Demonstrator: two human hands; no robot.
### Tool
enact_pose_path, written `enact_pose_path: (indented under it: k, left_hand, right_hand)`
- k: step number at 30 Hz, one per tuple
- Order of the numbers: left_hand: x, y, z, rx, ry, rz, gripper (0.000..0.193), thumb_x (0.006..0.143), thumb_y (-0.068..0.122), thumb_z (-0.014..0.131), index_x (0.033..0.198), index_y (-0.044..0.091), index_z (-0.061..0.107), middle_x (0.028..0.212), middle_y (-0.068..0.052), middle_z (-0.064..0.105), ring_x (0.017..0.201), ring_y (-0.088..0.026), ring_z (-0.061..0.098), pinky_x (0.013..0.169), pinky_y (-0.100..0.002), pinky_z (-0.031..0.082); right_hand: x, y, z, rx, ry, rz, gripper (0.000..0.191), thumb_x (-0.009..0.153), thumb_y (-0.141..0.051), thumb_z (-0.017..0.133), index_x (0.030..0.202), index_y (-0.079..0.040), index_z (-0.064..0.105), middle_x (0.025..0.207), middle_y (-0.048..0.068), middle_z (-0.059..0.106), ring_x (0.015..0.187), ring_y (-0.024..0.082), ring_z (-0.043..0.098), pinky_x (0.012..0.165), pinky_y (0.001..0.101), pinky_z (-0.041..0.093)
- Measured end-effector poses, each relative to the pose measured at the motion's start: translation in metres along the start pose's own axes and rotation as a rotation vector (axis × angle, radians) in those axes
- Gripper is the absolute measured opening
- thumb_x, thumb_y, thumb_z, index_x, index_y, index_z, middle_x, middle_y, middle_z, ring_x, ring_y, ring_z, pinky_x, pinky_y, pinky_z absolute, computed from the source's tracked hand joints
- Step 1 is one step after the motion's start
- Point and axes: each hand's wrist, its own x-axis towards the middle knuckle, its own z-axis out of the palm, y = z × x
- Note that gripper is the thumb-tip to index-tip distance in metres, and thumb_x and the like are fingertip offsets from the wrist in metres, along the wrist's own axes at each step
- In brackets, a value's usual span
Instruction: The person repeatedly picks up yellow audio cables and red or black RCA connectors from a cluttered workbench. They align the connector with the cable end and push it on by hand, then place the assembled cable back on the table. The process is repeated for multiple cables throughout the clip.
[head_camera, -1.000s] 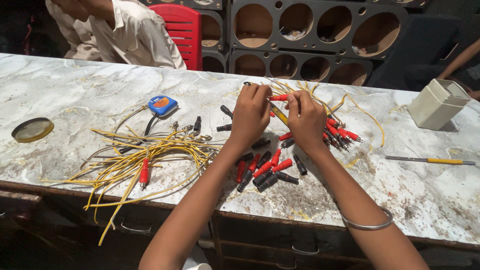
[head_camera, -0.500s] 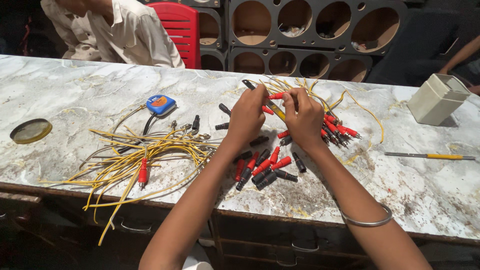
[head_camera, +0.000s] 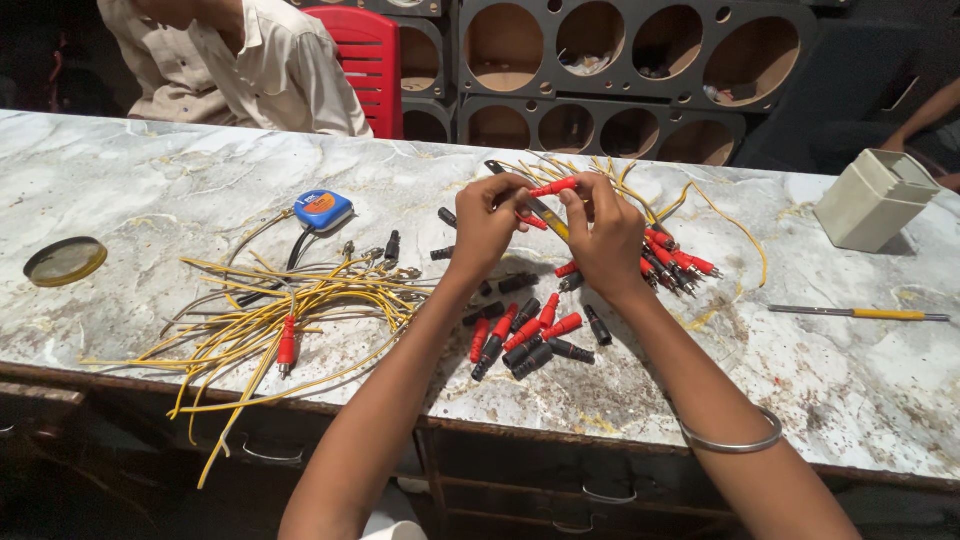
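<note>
Marble-patterned counter (head_camera: 150, 190) carries the whole job: a tangle of yellow wires (head_camera: 270, 310) at the left, a loose pile of red and black plug sleeves (head_camera: 525, 335) near the front edge, a bundle of finished red-tipped leads (head_camera: 675, 262) to the right. Above the pile both hands are raised, slightly closer together than a second ago. Left hand (head_camera: 487, 225) pinches one end of a red plug (head_camera: 552, 187), right hand (head_camera: 605, 235) is clenched round a yellow wire and grips the plug's other end; the plug now sits level between the fingertips, suggesting wire and sleeve are being joined. A blue tape measure (head_camera: 323, 210), beige box (head_camera: 875, 198) and yellow-handled screwdriver (head_camera: 860, 314) lie untouched
</note>
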Motion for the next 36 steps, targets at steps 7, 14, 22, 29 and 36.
enact_pose_path:
  k: [7,14,22,29,36]
  left_hand:
    - [-0.001,-0.005,-0.001,0.267,-0.022,0.189,0.029,0.086,-0.010,0.054,0.104,-0.003,0.074,0.077,-0.011,0.069,0.070,-0.014,0.064,0.065,-0.032,0.052]
    - [-0.013,0.025,0.000,0.786,-0.010,0.453,0.038,0.079,-0.003,0.063,0.112,0.009,0.076,0.086,-0.013,0.065,0.079,-0.032,0.066,0.069,-0.044,0.050]
    - [-0.017,0.046,0.000,0.998,0.013,0.858,0.049,0.072,-0.005,0.059,0.121,0.001,0.061,0.104,-0.015,0.068,0.102,-0.033,0.066,0.088,-0.045,0.051]
    - [-0.009,0.024,-0.007,0.950,-0.029,0.558,0.019,0.084,-0.005,0.062,0.101,0.003,0.059,0.083,-0.013,0.068,0.077,-0.035,0.069,0.065,-0.046,0.052]
    - [-0.008,0.023,-0.008,0.943,0.004,0.530,0.016,0.084,-0.004,0.064,0.096,0.007,0.063,0.078,-0.013,0.065,0.071,-0.037,0.067,0.061,-0.049,0.050]
  right_hand:
    - [-0.002,0.002,0.001,0.008,-0.017,-0.007,0.015,0.103,-0.013,0.069,0.111,-0.001,0.064,0.090,0.012,0.075,0.072,0.024,0.074,0.064,0.0352,0.055]
    - [-0.004,0.004,0.003,0.001,-0.011,-0.044,0.019,0.101,-0.013,0.070,0.114,0.000,0.064,0.089,0.012,0.074,0.073,0.024,0.074,0.065,0.0358,0.055]
    - [-0.001,0.002,0.000,0.021,0.000,0.001,0.014,0.101,-0.009,0.071,0.110,-0.002,0.064,0.091,0.011,0.075,0.075,0.023,0.075,0.066,0.0345,0.056]
    - [-0.001,0.001,0.003,0.021,-0.011,0.005,0.015,0.100,-0.011,0.072,0.110,-0.002,0.065,0.090,0.012,0.075,0.072,0.022,0.074,0.064,0.0337,0.055]
    - [-0.003,0.002,0.006,0.022,-0.008,0.012,0.017,0.100,-0.013,0.072,0.111,-0.002,0.066,0.091,0.010,0.076,0.070,0.021,0.073,0.062,0.0331,0.054]
